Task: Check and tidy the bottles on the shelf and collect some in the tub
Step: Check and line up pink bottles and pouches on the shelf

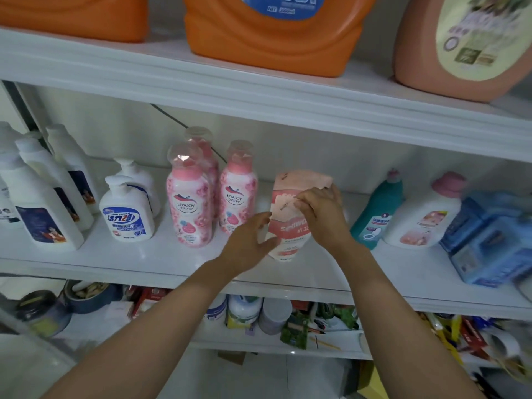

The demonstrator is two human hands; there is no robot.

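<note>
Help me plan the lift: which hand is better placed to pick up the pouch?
Right, probably. The right hand grips the pouch high, across its front; the left hand holds only its lower edge.

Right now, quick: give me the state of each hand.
Left hand: grips the lower left edge of the pink pouch.
Right hand: grips the upper part of the same pouch, thumb on its front.

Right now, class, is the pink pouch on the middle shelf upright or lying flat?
Upright: the pink pouch stands base-down on the shelf, held by the left hand and right hand.
</note>
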